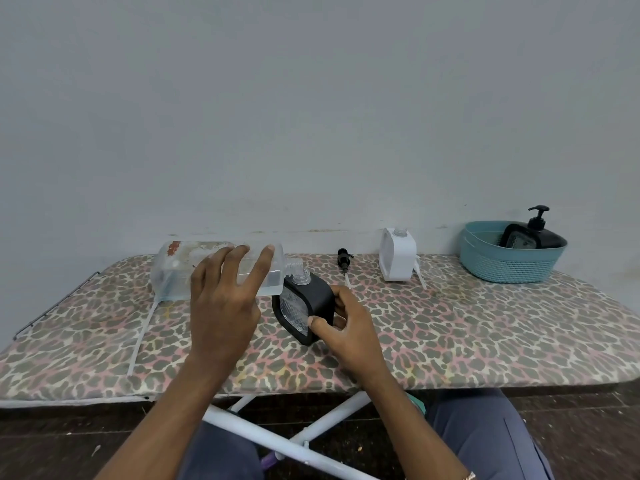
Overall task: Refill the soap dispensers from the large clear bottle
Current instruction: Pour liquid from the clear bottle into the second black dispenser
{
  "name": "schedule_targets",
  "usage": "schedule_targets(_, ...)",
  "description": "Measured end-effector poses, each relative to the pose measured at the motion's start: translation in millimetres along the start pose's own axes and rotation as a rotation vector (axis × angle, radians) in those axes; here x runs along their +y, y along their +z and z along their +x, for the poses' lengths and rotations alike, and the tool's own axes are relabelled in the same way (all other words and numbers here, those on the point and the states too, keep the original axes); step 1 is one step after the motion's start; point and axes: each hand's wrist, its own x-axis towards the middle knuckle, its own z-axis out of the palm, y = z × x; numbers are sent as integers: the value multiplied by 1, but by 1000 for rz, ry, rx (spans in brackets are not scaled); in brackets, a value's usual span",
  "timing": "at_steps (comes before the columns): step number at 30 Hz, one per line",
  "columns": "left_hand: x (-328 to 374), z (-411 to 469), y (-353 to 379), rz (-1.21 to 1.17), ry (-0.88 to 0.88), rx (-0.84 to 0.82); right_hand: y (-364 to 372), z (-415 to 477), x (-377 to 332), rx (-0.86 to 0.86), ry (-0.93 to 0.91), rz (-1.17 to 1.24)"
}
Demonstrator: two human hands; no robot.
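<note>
My left hand [225, 299] grips the large clear bottle [180, 271], which lies on its side above the board with its open neck touching the mouth of a black soap dispenser [311, 296]. Clear liquid pools along the bottle's lower side. My right hand [341, 323] holds the black dispenser, tilted toward the bottle, its base on the ironing board [467, 334]. A white dispenser [397, 256] without its pump stands at the back. A black pump head [344, 259] lies left of it, and a white pump tube [419, 277] lies at its right.
A teal basket [512, 263] at the back right holds another black dispenser [530, 235] with its pump on. The board has a leopard-print cover and stands against a pale wall. White board legs [294, 441] and my knees are below the front edge.
</note>
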Motion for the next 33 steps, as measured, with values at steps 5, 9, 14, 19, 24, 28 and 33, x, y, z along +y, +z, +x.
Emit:
schedule_targets(5,1,0,1,4,3,7,0,0,0,1,-3,-1)
schedule_targets(9,1,0,0,6,6,12,0,0,0,0,-7,-1)
schedule_targets(14,1,0,0,1,3,11,0,0,0,1,-4,-6)
schedule_targets(19,0,0,1,4,9,15,0,0,1,-1,2,-4)
schedule_targets(24,1,0,0,-3,9,18,0,0,1,0,6,1)
schedule_targets(28,0,0,0,1,8,9,0,0,1,-1,6,1)
schedule_targets(33,0,0,1,-4,10,9,0,-1,0,1,-3,-4)
